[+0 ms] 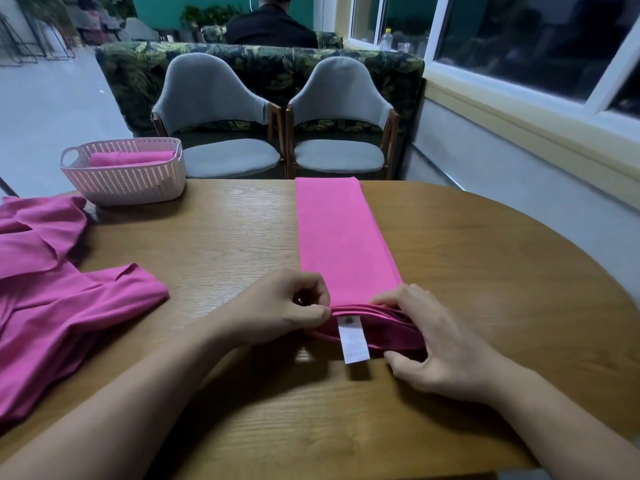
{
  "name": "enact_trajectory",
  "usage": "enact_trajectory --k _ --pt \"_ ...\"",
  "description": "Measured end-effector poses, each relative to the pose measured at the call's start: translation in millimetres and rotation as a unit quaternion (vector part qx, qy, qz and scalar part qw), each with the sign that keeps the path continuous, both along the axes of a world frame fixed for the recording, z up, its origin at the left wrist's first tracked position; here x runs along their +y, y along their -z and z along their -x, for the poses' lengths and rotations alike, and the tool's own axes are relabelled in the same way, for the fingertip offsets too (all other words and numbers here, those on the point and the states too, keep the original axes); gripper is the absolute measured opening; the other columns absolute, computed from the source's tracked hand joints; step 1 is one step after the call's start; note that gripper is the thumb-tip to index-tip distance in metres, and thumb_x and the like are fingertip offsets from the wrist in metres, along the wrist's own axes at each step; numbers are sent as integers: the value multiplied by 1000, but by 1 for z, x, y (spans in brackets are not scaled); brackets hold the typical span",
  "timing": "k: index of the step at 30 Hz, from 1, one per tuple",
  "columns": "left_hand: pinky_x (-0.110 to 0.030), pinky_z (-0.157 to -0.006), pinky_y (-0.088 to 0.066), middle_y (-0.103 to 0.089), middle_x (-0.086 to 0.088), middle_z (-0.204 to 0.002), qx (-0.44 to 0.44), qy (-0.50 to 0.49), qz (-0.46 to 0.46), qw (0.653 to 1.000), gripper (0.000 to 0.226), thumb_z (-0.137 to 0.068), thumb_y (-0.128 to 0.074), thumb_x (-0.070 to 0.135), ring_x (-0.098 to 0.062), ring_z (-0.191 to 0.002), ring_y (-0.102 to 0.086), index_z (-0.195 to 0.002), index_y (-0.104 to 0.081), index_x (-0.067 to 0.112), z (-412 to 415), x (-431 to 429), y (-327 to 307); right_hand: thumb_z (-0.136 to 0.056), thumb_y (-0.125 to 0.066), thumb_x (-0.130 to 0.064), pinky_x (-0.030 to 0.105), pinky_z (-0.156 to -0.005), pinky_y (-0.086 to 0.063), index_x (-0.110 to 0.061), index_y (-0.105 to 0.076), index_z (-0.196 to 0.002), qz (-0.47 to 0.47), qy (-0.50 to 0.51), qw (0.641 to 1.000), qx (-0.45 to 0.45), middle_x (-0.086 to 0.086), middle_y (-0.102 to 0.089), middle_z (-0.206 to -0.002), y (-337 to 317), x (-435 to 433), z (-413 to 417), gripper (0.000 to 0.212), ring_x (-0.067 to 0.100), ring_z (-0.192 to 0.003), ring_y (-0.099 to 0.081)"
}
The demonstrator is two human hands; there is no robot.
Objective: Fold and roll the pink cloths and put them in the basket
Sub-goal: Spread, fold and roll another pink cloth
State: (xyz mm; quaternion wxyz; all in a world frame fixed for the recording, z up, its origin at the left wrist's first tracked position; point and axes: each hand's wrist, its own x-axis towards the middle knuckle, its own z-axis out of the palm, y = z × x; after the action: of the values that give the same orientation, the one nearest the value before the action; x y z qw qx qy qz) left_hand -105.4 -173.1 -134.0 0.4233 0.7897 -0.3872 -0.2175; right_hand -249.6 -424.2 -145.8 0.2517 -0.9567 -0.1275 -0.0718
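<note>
Toward the near edge of the table (485, 271), I am holding the near end of a folded pink cloth (341, 237) with both hands. My left hand (280, 303) is curling its fingers in and pinching the left corner of that end between thumb and forefinger; the fingertips are tucking out of sight, so how much fabric they are taking is hard to tell. My right hand (440, 344) is lying over the right side of the same end, fingers bending across the top layers and thumb pressing in from the near side, and it is covering that corner completely. Between my hands the stacked layers are showing as a darker, bunched lip, and a white label (353, 341) is hanging from it toward me, its print too small to read. Beyond my hands the cloth is lying flat as a long narrow strip, its long axis running away from me, with its far end reaching the far edge of the table. At the far left corner a basket (128, 181) is standing, with a rolled cloth (131, 157) showing only partly above its rim. Along the left edge a loose heap of pink cloths (52, 306) is spreading, cut off by the frame.
</note>
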Motion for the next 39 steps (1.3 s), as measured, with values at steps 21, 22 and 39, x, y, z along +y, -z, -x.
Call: enact_trajectory --k 21,22,39 --pt "-38 -72 -53 -72 6 -84 -79 -1 -15 997 14 -94 -78 41 -10 -77 -68 -94 -72 28 -5 14 11 -98 -73 -35 65 -94 -53 -29 -68 -124 -284 124 951 -20 6 -78 -101 21 -17 -18 27 32 -100 -74" --pt "-40 -73 -53 -73 3 -83 -49 -13 -11 999 15 -96 -75 43 -13 -76 -69 -96 -74 28 -7 17 12 -98 -73 -35 65 -93 -54 -28 -69 -122 -290 126 948 -23 6 -78 -98 21 -16 -19 25 31 -97 -74" --pt "-28 -67 -44 -60 15 -89 -219 -153 -42 963 23 -83 -83 36 -3 -78 -57 -91 -62 32 -1 1 19 -91 -79 -25 40 -81 -50 -26 -71 -96 -4 195 970 -143 -10 -57 -90 23 -9 -29 10 14 -86 -58"
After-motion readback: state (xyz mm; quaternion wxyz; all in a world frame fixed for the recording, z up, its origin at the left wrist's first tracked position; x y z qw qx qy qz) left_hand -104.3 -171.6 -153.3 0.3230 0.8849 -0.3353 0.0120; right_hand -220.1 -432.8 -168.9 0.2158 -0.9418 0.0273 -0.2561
